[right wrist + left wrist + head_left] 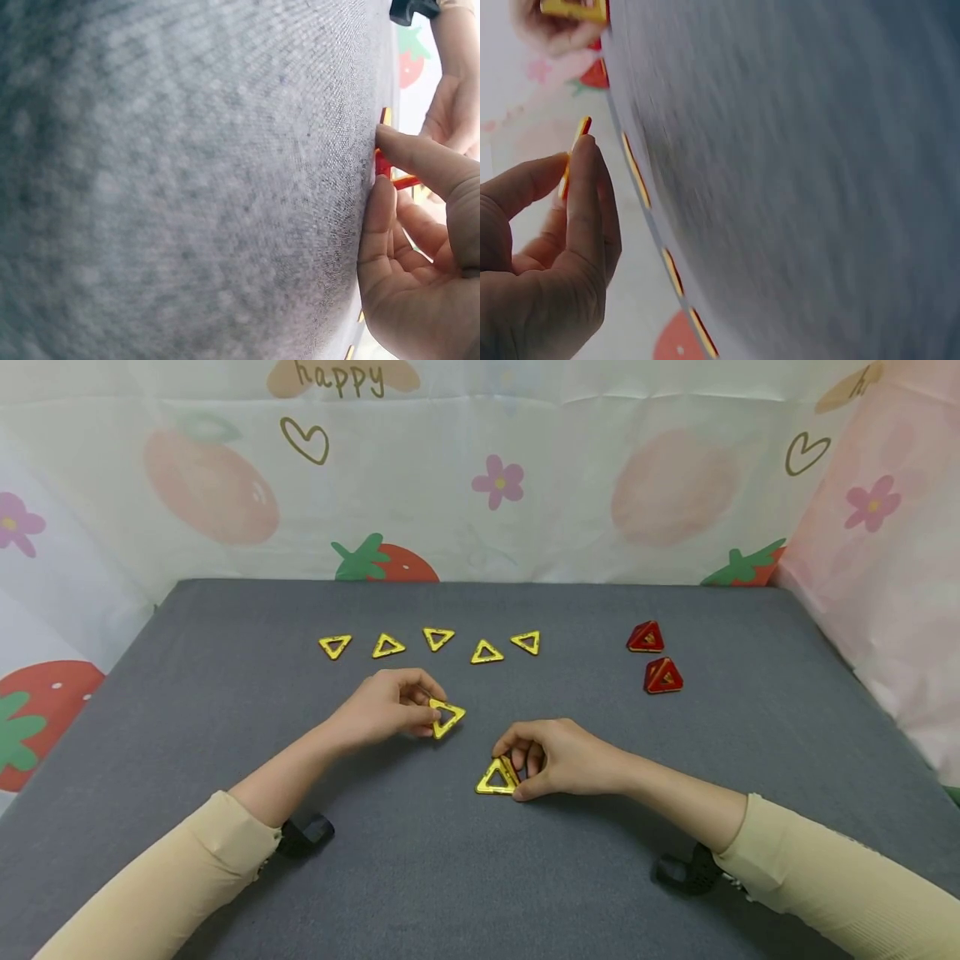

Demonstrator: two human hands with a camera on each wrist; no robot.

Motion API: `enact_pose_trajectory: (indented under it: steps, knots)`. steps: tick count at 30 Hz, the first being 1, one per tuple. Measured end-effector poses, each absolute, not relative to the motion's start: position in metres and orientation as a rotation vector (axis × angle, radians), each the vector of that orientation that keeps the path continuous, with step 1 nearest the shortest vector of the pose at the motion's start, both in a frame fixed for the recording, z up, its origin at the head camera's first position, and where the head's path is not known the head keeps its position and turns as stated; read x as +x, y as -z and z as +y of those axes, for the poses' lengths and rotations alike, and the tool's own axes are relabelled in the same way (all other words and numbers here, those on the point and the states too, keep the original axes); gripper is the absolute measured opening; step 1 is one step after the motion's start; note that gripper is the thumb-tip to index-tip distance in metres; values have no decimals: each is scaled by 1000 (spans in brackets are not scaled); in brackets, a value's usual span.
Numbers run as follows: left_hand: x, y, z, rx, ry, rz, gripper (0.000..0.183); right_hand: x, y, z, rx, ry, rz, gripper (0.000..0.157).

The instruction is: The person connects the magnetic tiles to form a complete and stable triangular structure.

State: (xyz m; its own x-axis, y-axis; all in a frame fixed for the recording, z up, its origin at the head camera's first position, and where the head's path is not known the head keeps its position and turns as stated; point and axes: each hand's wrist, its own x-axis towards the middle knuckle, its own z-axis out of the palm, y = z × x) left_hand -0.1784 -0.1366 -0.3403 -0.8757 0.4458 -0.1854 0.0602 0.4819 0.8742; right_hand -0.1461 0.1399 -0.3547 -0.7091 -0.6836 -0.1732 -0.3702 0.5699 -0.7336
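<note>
My left hand [390, 706] pinches one yellow triangular magnetic tile [457, 713] between thumb and fingertips, raised above the table. In the left wrist view that tile [565, 180] appears edge-on, yellow with red. To its right and nearer the front, my right hand [566, 760] grips the right side of a small group of triangular tiles [484, 790] low at the table. One yellow face shows to the front, and another tile leans beside it under the fingers. Red and yellow edges of these tiles [405, 181] show between thumb and finger in the right wrist view; how they join is partly hidden.
Behind the hands, several yellow triangular tiles lie flat in a loose row, among them a tile [493, 659] near the middle. Two red pyramids, one farther back [637, 646] and one nearer [651, 687], stand at the right. Fabric printed with strawberries [408, 564] borders the grey table [420, 877].
</note>
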Motion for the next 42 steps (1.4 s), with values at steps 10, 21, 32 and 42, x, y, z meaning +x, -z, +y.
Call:
enact_pose_trajectory:
  steps: [10,21,32,42]
  knots:
    - [-155,341,-111,430,-1326,2328,20,-146,355,139,-844,956,2368,41]
    - [-147,346,-101,449,-1204,2365,15,-147,356,139,-849,952,2371,41]
    - [-143,348,-96,457,-1195,2338,17,-146,356,139,-846,955,2380,40]
    - [-145,349,-98,543,-1210,2327,17,-147,356,139,-841,949,2386,40]
